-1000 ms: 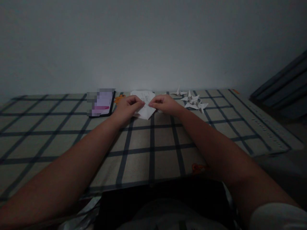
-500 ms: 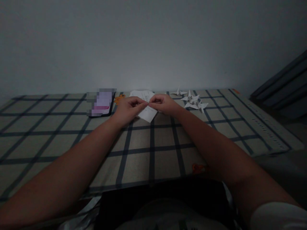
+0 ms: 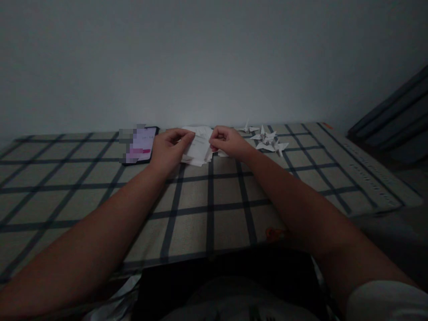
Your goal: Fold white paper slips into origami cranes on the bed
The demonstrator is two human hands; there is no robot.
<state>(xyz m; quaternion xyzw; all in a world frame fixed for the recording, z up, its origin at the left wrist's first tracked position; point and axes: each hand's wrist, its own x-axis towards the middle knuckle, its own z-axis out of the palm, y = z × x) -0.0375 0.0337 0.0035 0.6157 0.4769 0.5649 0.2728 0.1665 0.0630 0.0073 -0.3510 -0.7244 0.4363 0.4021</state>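
My left hand (image 3: pixel 170 146) has thumb and fingers pinched on the left edge of a white sheet of paper (image 3: pixel 201 145) with faint print. At the sheet's right edge, my right hand (image 3: pixel 229 141) is closed in a pinch, its fingertips partly hidden. Under and behind the sheet lies a stack of white papers (image 3: pixel 195 161) on the checked cloth. Several folded white paper cranes (image 3: pixel 266 139) sit just right of my right hand, their pointed wings spread.
A phone (image 3: pixel 142 145) with a lit, partly blurred screen lies left of my left hand. The checked cloth (image 3: pixel 227 191) covers the surface up to a grey wall. Near the front edge is a small orange object (image 3: pixel 274 234), partly behind my right forearm.
My hands have moved apart from where their fingertips met. The sheet's corner that pointed toward me has risen, and the stack beneath shows more. The left hand now covers the orange thing beside the phone.
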